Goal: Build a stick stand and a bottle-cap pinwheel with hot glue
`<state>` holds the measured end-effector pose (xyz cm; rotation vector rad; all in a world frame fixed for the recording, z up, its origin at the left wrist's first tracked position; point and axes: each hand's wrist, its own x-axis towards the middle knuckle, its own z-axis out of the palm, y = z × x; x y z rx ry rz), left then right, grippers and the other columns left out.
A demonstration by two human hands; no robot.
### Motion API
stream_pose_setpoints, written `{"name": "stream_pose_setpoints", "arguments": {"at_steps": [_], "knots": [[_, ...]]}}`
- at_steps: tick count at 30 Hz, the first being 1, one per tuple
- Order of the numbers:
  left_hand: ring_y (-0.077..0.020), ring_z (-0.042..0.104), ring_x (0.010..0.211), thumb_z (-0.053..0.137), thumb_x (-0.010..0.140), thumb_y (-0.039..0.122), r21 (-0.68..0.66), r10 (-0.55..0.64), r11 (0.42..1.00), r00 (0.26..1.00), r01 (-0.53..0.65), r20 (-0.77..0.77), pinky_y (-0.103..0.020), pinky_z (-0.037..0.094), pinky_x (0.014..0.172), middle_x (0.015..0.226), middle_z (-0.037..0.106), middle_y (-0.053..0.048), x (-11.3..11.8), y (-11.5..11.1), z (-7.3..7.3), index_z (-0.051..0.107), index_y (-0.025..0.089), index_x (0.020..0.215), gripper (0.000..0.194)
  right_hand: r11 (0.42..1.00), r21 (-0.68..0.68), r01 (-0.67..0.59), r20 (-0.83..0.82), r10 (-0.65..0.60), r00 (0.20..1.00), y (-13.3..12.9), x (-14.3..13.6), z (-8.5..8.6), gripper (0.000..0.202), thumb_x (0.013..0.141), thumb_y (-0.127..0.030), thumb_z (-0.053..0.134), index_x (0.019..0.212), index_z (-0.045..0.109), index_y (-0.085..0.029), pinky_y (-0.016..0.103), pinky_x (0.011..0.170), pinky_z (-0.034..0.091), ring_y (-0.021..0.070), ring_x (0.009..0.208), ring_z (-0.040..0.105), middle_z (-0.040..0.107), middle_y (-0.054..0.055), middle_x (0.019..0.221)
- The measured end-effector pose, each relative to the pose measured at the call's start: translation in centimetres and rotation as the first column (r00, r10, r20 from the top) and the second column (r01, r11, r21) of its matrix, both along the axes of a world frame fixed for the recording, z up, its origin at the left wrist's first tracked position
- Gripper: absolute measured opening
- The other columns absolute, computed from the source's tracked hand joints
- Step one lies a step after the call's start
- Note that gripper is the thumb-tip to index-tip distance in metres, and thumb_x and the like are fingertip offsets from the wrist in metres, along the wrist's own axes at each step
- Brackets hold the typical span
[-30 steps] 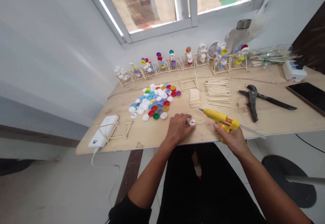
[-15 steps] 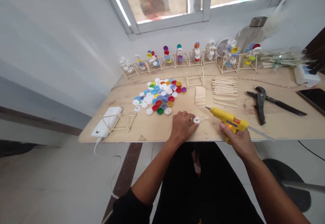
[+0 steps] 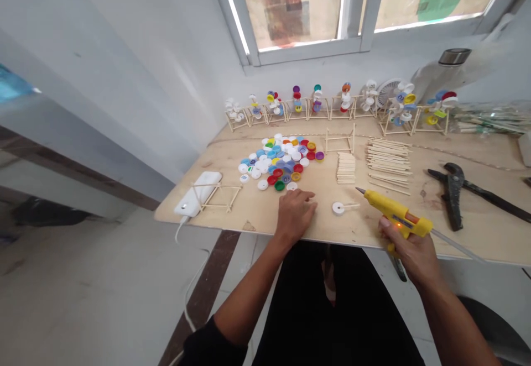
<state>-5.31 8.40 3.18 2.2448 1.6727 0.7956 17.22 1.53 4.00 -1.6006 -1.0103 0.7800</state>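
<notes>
My right hand (image 3: pixel 409 250) is wrapped round the handle of a yellow hot glue gun (image 3: pixel 394 211), its nozzle pointing left and a clear glue stick out of its back. An orange light glows on the gun. My left hand (image 3: pixel 295 214) rests over the tabletop, fingers loosely stretched and holding nothing I can see. Just beyond its fingers lies a white bottle cap (image 3: pixel 292 187), at the near edge of a pile of coloured bottle caps (image 3: pixel 282 158). Between my hands lies a white disc with a centre hole (image 3: pixel 338 208), a short wooden stick joined to its right side.
Wooden sticks lie in a short bundle (image 3: pixel 345 168) and a longer one (image 3: pixel 388 161). Stick frames with cap wheels (image 3: pixel 317 103) line the wall. A bare frame (image 3: pixel 340 140), black cutters (image 3: pixel 452 194) and a white power bank (image 3: pixel 199 193) with another frame stand around.
My left hand has let go of the white disc and moved left to the near edge of the caps. The disc stays on the table; the view has shifted left.
</notes>
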Motion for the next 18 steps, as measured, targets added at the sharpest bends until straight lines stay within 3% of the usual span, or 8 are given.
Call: {"name": "stream_pose_setpoints", "arguments": {"at_steps": [5,11,18], "knots": [[-0.0243,0.055,0.092,0.050,0.083,0.022,0.129,0.169,0.981,0.971,-0.148,-0.171,-0.038,0.037,0.082,0.090,0.065,-0.007,-2.5,1.5,-0.6,0.063,0.021,0.099,0.021,1.000,-0.012,-0.020,-0.037,0.019,0.999,0.0,-0.2,0.2,0.032,0.066,-0.045,0.068,0.079,0.064,-0.016,0.027,0.057,0.051,0.0187,0.065,0.062,0.066,0.005,0.069],[-0.0257,0.055,0.087,0.044,0.085,0.023,0.172,0.147,0.981,0.925,-0.091,-0.350,-0.040,0.036,0.077,0.088,0.064,-0.009,-2.7,2.8,-0.8,0.064,0.022,0.087,0.020,1.000,-0.002,-0.029,-0.055,0.029,0.998,0.0,-0.1,-0.1,0.036,0.069,-0.046,0.067,0.087,0.063,-0.015,0.028,0.059,0.050,0.0184,0.066,0.062,0.066,0.004,0.072],[-0.0268,0.056,0.088,0.047,0.083,0.024,0.196,0.193,0.972,0.916,-0.130,-0.353,-0.039,0.036,0.076,0.086,0.066,-0.008,-4.0,2.6,-0.9,0.064,0.022,0.086,0.017,0.994,0.002,-0.107,-0.162,0.106,0.981,-0.1,0.1,-0.3,0.040,0.071,-0.047,0.067,0.095,0.065,-0.016,0.029,0.067,0.051,0.0190,0.076,0.063,0.069,0.006,0.085]]}}
